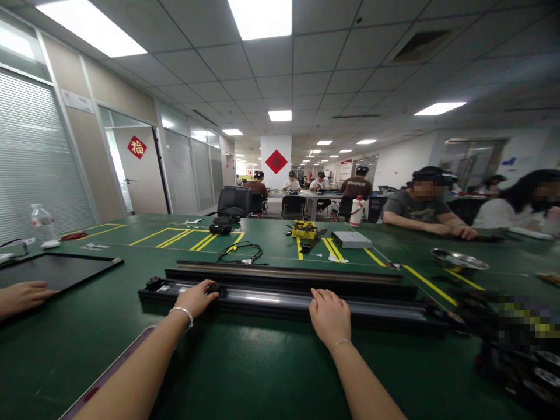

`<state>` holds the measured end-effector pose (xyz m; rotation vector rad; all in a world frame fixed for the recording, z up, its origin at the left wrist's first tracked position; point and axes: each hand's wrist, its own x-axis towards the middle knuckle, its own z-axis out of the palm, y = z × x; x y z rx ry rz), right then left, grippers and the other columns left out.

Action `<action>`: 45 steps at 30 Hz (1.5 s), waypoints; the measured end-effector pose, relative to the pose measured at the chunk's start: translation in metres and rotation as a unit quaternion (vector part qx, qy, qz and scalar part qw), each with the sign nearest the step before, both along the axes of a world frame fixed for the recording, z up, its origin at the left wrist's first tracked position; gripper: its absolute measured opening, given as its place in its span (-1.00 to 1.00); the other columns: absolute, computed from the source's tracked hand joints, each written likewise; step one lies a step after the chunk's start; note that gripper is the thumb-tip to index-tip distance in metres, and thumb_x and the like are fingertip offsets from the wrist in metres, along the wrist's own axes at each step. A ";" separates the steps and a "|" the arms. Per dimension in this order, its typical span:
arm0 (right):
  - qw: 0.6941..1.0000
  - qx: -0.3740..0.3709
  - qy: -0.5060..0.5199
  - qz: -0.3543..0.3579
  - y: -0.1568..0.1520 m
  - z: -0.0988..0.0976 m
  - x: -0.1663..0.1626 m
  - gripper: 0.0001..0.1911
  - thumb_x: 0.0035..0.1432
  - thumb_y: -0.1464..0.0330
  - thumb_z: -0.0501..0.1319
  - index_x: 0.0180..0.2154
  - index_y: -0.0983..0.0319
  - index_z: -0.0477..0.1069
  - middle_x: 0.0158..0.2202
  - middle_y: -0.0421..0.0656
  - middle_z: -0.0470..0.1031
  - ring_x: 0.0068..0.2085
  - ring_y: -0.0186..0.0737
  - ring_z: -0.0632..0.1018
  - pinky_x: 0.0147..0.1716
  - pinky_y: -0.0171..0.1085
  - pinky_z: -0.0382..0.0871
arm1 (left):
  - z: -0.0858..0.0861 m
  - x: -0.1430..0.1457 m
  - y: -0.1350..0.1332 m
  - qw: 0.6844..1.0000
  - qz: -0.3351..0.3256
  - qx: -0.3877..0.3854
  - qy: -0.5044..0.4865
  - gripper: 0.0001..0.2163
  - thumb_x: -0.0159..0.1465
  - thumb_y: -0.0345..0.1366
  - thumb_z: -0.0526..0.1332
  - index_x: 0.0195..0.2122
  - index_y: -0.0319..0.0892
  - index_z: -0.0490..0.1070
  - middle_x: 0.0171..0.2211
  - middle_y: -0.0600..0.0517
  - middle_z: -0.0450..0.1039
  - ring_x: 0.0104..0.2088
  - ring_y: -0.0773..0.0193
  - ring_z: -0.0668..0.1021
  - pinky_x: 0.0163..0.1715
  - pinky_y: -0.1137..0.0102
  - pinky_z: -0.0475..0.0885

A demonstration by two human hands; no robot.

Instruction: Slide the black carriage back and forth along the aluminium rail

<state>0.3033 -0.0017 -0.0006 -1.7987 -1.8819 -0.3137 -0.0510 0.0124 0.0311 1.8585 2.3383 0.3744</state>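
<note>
Currently both hands rest flat, unclenched, on long black-and-silver metal rail, lying across green table at frame centre: left hand, right hand. Steadying step, I judge; next move needs firm grip.

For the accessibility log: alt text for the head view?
The person's left hand and right hand rest on a long black rail assembly lying across a green table. Another person's hand lies beside a black tray at left.
</note>
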 end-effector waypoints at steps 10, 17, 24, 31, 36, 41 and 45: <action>1.000 -0.001 0.002 0.001 0.001 -0.001 0.000 -0.58 0.17 0.34 -0.10 -0.03 0.14 0.39 0.00 -0.13 0.41 0.04 -0.19 0.32 -0.04 -0.19 0.04 | 0.002 0.011 -0.004 1.000 0.029 -0.001 0.009 -0.60 0.14 -0.12 0.03 0.02 -0.04 0.28 -0.04 -0.04 0.45 -0.06 0.09 0.48 -0.14 0.28 0.33; 1.000 -0.002 -0.005 0.002 0.000 0.000 0.000 -0.58 0.18 0.34 -0.10 -0.02 0.14 0.38 0.00 -0.15 0.42 0.04 -0.20 0.32 -0.04 -0.19 0.04 | -0.004 0.031 -0.010 0.996 0.076 0.040 0.032 -0.57 0.16 -0.10 -0.02 0.03 -0.09 0.27 -0.06 -0.13 0.46 0.01 -0.01 0.42 0.00 0.05 0.18; 1.000 0.004 -0.001 -0.001 -0.001 0.000 0.001 -0.59 0.17 0.35 -0.10 -0.03 0.13 0.38 -0.01 -0.16 0.42 0.05 -0.19 0.32 -0.04 -0.20 0.05 | -0.018 0.055 -0.015 0.985 0.115 0.116 0.047 -0.53 0.21 -0.20 -0.14 0.09 -0.30 0.18 0.04 -0.27 0.33 0.15 0.02 0.26 0.08 0.13 0.10; 1.000 -0.003 0.005 0.005 -0.001 0.001 0.001 -0.59 0.16 0.34 -0.09 -0.03 0.14 0.38 -0.01 -0.17 0.42 0.05 -0.20 0.32 -0.04 -0.20 0.05 | -0.027 0.051 -0.014 0.982 0.111 0.152 0.027 -0.55 0.22 -0.18 -0.12 0.08 -0.24 0.20 0.10 -0.19 0.28 0.16 0.09 0.24 0.12 0.11 0.05; 1.000 -0.008 0.003 0.001 0.001 0.000 0.002 -0.59 0.16 0.34 -0.09 -0.02 0.14 0.38 0.00 -0.16 0.42 0.05 -0.20 0.32 -0.03 -0.20 0.05 | -0.028 0.047 -0.014 0.983 0.096 0.157 0.016 -0.56 0.22 -0.16 -0.11 0.07 -0.24 0.18 0.08 -0.17 0.31 0.11 0.09 0.31 0.13 0.10 0.00; 1.000 -0.015 -0.001 0.000 0.000 0.001 0.002 -0.59 0.17 0.34 -0.10 -0.03 0.13 0.38 0.00 -0.16 0.41 0.05 -0.20 0.32 -0.04 -0.20 0.06 | -0.028 0.046 -0.015 0.984 0.090 0.155 0.008 -0.57 0.22 -0.12 -0.09 0.06 -0.19 0.21 -0.01 -0.15 0.41 0.04 0.10 0.39 0.12 0.11 0.02; 1.000 -0.020 0.002 0.002 -0.002 0.003 0.001 -0.58 0.17 0.33 -0.10 -0.02 0.14 0.38 0.00 -0.17 0.41 0.05 -0.20 0.32 -0.04 -0.19 0.06 | -0.027 0.046 -0.016 0.984 0.086 0.154 0.006 -0.56 0.22 -0.10 -0.09 0.05 -0.17 0.22 -0.04 -0.14 0.43 0.02 0.09 0.40 0.12 0.12 0.01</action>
